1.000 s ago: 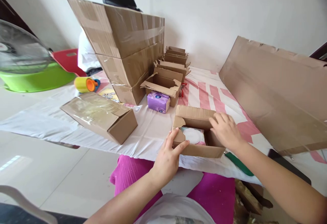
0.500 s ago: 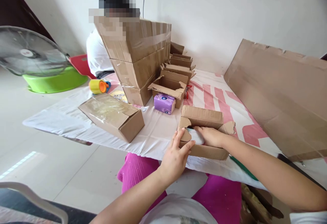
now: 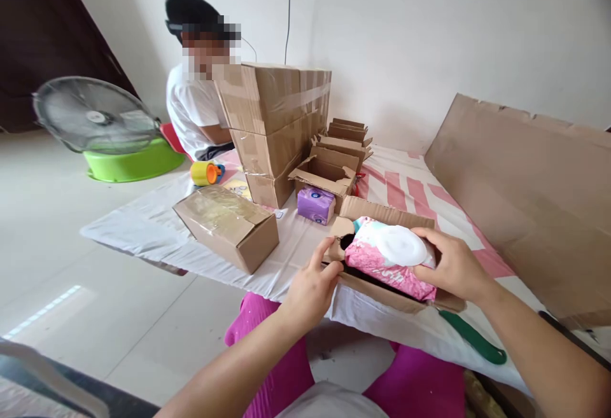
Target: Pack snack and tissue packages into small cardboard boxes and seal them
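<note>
My right hand point(image 3: 451, 264) grips the right end of a pink and white pack of wet wipes point(image 3: 382, 262) with a white lid. The pack sits tilted in the mouth of an open cardboard box point(image 3: 377, 296), its lid facing up. At the box's left end, my left hand point(image 3: 310, 291) pinches the flap and wall between thumb and fingers. Just beyond, a purple pack point(image 3: 316, 206) stands on the cloth-covered table.
A taped box point(image 3: 226, 224) lies to the left. Stacked boxes point(image 3: 267, 132) and several open boxes point(image 3: 329, 170) stand behind. A green-handled tool point(image 3: 472, 336) lies at front right. Across the table sits a person in white point(image 3: 193, 109), near a fan point(image 3: 95, 116) and a tape roll point(image 3: 204, 173).
My right hand has come up out of the box, lifting the wipes pack into its opening. My left hand stays at the box's left end. The view has shifted slightly.
</note>
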{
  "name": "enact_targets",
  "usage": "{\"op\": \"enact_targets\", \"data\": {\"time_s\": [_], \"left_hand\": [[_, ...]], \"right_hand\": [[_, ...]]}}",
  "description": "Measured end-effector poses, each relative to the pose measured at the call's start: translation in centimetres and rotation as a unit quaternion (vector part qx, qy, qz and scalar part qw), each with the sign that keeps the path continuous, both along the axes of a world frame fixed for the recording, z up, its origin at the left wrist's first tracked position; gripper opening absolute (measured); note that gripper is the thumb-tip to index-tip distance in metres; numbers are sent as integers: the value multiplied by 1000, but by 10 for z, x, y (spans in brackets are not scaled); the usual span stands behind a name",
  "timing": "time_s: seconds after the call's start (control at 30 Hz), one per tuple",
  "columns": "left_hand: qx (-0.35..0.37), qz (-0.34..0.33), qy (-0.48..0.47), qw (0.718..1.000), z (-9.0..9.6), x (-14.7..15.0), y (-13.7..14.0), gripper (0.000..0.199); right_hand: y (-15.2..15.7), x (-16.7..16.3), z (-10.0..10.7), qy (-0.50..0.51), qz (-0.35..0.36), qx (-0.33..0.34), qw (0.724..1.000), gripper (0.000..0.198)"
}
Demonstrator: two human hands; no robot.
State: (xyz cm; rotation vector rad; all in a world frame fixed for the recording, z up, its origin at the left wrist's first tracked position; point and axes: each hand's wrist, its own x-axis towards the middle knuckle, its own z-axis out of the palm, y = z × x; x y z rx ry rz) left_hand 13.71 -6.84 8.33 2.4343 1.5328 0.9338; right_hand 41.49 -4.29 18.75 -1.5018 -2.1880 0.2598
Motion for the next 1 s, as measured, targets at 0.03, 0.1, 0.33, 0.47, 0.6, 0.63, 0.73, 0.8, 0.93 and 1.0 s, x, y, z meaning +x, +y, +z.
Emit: {"op": "enact_targets", "data": {"time_s": [0.03, 0.1, 0.33, 0.47, 0.6, 0.63, 0.73, 0.8, 0.93, 1.0], "left_hand": [[-4, 2, 8, 1000, 3, -3, 1, 15], [-10, 7, 23, 1000, 8, -10, 3, 16], [8, 102, 76, 992, 18, -49, 5, 19], [70, 230, 65, 968, 13, -62, 16, 22], [147, 277, 11, 949, -7, -54, 37, 33], [152, 285, 0, 946, -15, -50, 41, 37], [192, 284, -28, 939, -40, -33, 39, 40], [241, 205, -58, 947, -58, -19, 28, 35], [115, -63, -95, 987, -81, 17, 9, 33], [-14, -96, -138, 986, -86, 34, 7, 43]], "right_hand": [[-4, 2, -1, 47, -11, -11, 999, 48], [-11, 5, -5, 150, -30, -32, 988, 44], [-24, 35, -32, 427, -77, -43, 900, 44], [-27, 49, -53, 427, -121, -31, 895, 45], [-33, 47, -83, 316, -161, -11, 935, 45], [-36, 45, -92, 277, -164, 0, 947, 43], [-43, 37, -122, 159, -116, 49, 979, 41], [-46, 33, -143, 105, -63, 84, 989, 46], [-55, 24, -182, 104, -73, 160, 979, 58], [-64, 19, -197, 109, -99, 166, 975, 68]]}}
